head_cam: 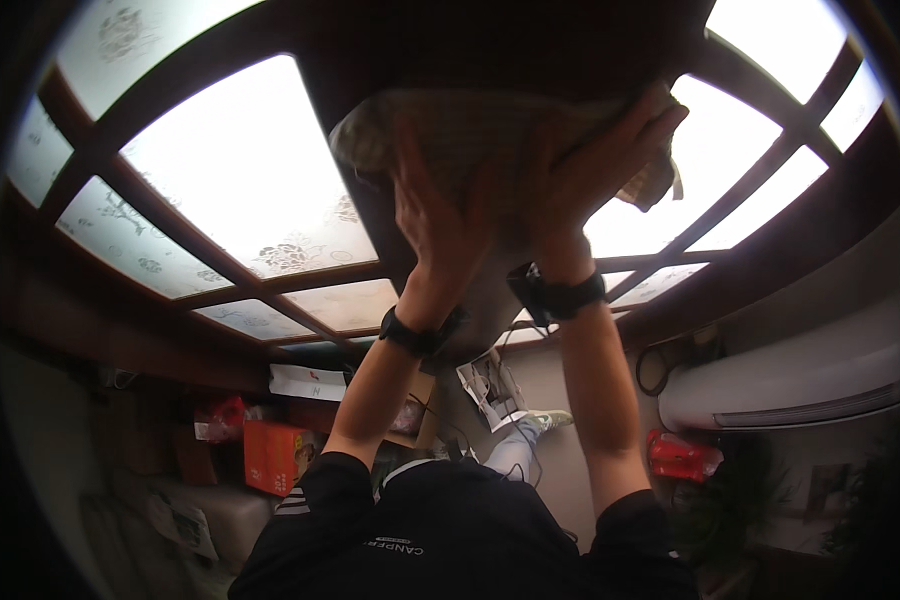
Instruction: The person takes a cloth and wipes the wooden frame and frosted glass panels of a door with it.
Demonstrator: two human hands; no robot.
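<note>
A light, faintly striped cloth (465, 112) is spread across a dark wooden upright (360, 214) between bright glass panels. My left hand (439, 214) lies along the cloth's left part, fingers extended and pressing it. On its right part, my right hand (577, 176) holds the cloth, with fingers angled up to the right. A loose, bunched end (651, 184) hangs beyond that hand. Deep shadow hides some fingertips and the contact with the wood. Each wrist wears a black band, and a small dark device (529, 289) with a cable sits at the right one.
Dark-framed frosted panes (247, 187) with floral patterns flank the upright. A white air conditioner (787, 375) is at right. Below are an open white box (487, 382), cables, an orange box (274, 457), a red package (682, 455), a beige seat (232, 510) and plants (742, 487).
</note>
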